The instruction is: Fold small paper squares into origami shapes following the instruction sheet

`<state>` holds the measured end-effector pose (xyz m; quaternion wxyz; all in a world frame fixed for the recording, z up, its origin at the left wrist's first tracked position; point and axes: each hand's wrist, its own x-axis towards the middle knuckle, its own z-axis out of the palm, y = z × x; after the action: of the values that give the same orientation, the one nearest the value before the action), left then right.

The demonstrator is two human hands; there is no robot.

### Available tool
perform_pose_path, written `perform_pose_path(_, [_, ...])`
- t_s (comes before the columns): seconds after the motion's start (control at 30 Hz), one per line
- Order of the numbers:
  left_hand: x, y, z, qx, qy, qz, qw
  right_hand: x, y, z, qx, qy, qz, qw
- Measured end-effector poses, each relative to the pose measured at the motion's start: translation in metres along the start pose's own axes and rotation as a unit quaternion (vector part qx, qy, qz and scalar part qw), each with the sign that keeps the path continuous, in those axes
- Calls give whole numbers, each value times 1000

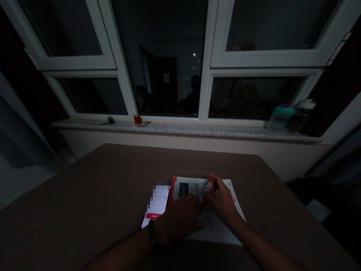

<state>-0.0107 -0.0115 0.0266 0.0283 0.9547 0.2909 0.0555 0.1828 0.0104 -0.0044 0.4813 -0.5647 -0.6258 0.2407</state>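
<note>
A: What is nearest?
B: Two forearms, cut off by the bottom edge; a dark band circles the left wrist.

A: And the hands?
B: The left hand lies bent-fingered over the printed pages, hiding much of the text. I can't tell whether it grips anything. The right hand has its fingers closed around a slim red object above the pages; fingers and dimness hide its full shape.

A: Anything beside them?
B: A lit phone, just left of the pages, its screen partly pixelated.

A: The surface?
B: A brown wooden table, dim, its far edge near the wall.

A: Beyond?
B: A speckled sill. Left: a small dark bottle, a red jar, glasses. Right: a teal-lidded jug and a blurry clear container. Behind, dark white-framed windows show faint reflections.
</note>
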Motion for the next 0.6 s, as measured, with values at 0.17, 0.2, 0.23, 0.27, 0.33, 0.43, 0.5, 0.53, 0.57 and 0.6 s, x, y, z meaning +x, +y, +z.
perform_pose_path(0.17, [0, 6, -4, 14, -3, 16, 1000, -2, -4, 0, -50, -24, -19, 998])
perform_pose_path(0.2, [1, 7, -4, 18, -4, 17, 1000, -2, -5, 0, -57, -29, -25, 998])
perform_pose_path(0.23, [1, 7, -5, 20, -3, 18, 1000, -3, -7, 0, -59, -32, -31, 997])
perform_pose_path(0.27, [1, 7, -4, 21, -2, 18, 1000, -3, -9, -1, -60, -32, -35, 997])
perform_pose_path(0.33, [1, 7, -4, 20, 4, 16, 1000, -4, -12, -2, -59, -29, -44, 997])
perform_pose_path(0.43, [1, 7, -1, 14, 13, 16, 1000, -5, -14, -3, -53, -22, -55, 997])
perform_pose_path(0.5, [1, 6, 2, 6, 16, 13, 1000, -5, -14, -4, -45, -19, -54, 997])
perform_pose_path(0.53, [1, 5, 2, 2, 15, 12, 1000, -5, -14, -4, -42, -16, -52, 998])
perform_pose_path(0.57, [1, 5, 3, -1, 14, 12, 1000, -5, -14, -4, -38, -14, -50, 998])
perform_pose_path(0.6, [0, 5, 3, -4, 13, 11, 1000, -5, -13, -5, -34, -11, -49, 998])
